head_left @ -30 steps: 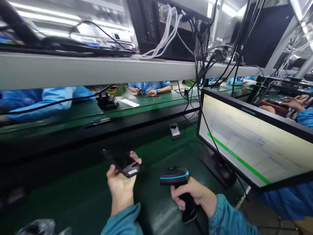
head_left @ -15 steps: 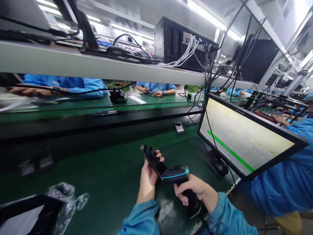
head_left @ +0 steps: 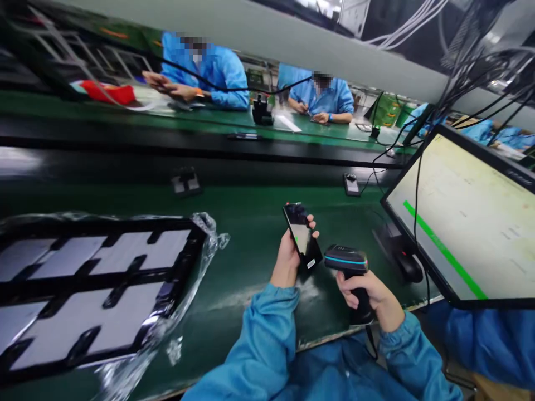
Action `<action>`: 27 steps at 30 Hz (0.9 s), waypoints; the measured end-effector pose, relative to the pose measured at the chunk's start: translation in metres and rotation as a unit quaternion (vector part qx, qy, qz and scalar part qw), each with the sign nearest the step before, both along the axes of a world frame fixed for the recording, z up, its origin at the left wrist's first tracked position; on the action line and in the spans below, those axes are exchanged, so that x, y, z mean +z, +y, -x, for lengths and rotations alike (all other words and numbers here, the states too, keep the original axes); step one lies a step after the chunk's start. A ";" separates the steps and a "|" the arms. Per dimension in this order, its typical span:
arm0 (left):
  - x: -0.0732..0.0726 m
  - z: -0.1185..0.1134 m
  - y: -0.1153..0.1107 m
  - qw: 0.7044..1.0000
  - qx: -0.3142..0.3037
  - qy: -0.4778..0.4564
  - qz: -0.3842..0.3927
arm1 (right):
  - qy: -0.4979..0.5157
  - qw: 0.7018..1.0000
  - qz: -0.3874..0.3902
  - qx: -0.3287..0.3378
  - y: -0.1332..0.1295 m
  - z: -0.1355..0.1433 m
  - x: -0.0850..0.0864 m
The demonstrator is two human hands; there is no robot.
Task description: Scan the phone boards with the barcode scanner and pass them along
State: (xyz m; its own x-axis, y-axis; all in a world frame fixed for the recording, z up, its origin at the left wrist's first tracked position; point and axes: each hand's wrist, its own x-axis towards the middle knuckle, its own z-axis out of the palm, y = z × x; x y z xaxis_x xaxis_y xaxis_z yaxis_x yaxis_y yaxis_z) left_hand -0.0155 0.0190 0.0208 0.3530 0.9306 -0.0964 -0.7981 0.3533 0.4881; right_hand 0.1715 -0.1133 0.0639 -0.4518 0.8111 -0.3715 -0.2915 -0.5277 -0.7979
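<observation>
My left hand (head_left: 288,257) is wrapped round a dark smartphone (head_left: 301,231), held tilted above the green bench. Its glossy face catches reflections, and a small white label shows at its lower end. In my right hand (head_left: 370,292) is a black barcode scanner (head_left: 346,258) with a lit blue stripe, gripped by its handle. The scanner's head points left, a short gap away from the phone's lower end. A cable runs down from the scanner's handle.
At left lies a black tray (head_left: 104,285) of pale flat pieces, edged with clear plastic wrap (head_left: 209,231). A tilted monitor (head_left: 460,223) and a mouse (head_left: 407,266) stand at right. Small devices (head_left: 351,184) rest toward the back. Co-workers in blue sit across the bench.
My view has swung left and down, bringing more of the tray into sight. The scanner has drawn back from the phone, leaving a gap. Both hands keep their hold.
</observation>
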 end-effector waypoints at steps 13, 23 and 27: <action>-0.020 0.002 -0.012 0.990 0.004 0.041 0.137 | -0.390 0.855 -0.268 -0.213 0.029 0.068 0.002; -0.001 0.000 -0.028 0.985 0.063 0.163 -0.017 | -0.273 0.913 -0.219 -0.210 0.027 0.037 0.010; -0.011 -0.012 -0.027 0.961 0.117 0.243 0.054 | -0.327 0.897 -0.243 -0.172 -0.001 0.030 0.011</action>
State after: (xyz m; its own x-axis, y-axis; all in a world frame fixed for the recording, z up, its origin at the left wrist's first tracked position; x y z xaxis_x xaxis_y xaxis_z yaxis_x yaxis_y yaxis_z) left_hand -0.0035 -0.0077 0.0095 0.0241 0.9545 -0.2973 -0.5492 0.2611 0.7938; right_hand 0.1411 -0.1142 0.0751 0.0425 0.9986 -0.0307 0.2436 -0.0401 -0.9691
